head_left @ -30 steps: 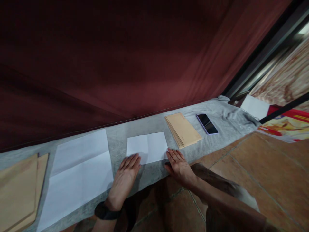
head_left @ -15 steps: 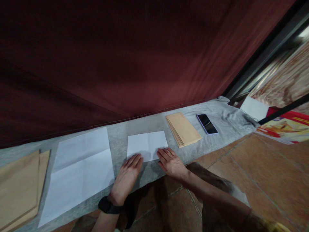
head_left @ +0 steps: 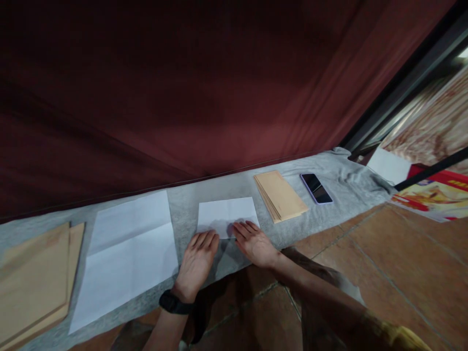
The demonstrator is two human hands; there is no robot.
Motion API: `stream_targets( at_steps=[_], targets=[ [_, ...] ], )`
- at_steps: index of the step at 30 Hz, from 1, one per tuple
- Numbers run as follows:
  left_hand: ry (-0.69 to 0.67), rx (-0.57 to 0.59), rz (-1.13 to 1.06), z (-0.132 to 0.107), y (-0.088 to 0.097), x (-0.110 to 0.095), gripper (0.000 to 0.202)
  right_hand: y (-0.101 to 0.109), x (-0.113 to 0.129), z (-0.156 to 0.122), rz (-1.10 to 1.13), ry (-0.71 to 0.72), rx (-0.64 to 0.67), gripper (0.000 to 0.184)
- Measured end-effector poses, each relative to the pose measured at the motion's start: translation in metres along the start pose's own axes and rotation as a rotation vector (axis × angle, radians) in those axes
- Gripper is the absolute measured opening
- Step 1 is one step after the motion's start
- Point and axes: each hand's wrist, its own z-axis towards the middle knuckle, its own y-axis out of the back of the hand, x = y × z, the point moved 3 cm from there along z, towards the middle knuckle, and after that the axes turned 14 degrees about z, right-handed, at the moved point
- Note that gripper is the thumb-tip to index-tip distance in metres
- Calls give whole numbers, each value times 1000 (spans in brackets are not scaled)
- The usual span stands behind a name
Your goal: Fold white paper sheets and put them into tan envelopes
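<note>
A small folded white sheet (head_left: 225, 213) lies on a grey cloth (head_left: 183, 207) spread over the floor. My left hand (head_left: 197, 258) rests flat on the cloth, fingers stretched toward the sheet's near left edge. My right hand (head_left: 253, 242) lies open with its fingertips on the sheet's near edge, which looks slightly lifted. A black band sits on my left wrist. Neither hand grips anything.
A large creased white sheet (head_left: 127, 248) lies to the left, with brown envelopes (head_left: 32, 278) beyond it. A stack of brown envelopes (head_left: 281, 196) and a phone (head_left: 316, 188) lie to the right. A dark red curtain (head_left: 183, 87) hangs behind. Tiled floor (head_left: 383, 263) is on the right.
My right hand has slid left from the sheet's right corner to its near edge. My left hand has shifted slightly toward the sheet.
</note>
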Motion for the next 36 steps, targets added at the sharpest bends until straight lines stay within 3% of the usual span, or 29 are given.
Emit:
stream_targets(
  at_steps=[5,9,11,14,16,19,22,27,31,36],
  targets=[
    [-8,-147,11,0,22,-14,30,5,-3,10,11,17,-98,43],
    [85,-256,-169,-4,38,-15,17,24,-9,20,86,108,-202,39],
    [265,-305,-308,-7,43,1,21,30,-11,23,120,168,-241,39],
    [721,-292,-588,-16,34,39,33,32,-11,24,157,244,-254,38],
    [991,-166,-855,-21,17,59,47,28,-9,23,179,266,-240,36],
    [1184,65,-1197,-25,-11,70,58,18,-9,21,209,275,-204,34],
    [1108,107,-1104,-23,-21,69,53,8,-9,17,213,275,-180,32],
    [670,-148,-481,-9,0,45,36,-1,-9,11,167,226,-222,38],
    [410,-163,-427,-2,6,11,36,-3,-9,11,170,261,-208,37],
    [269,-88,-359,2,3,-24,39,-3,-15,10,130,201,-164,35]
  ],
)
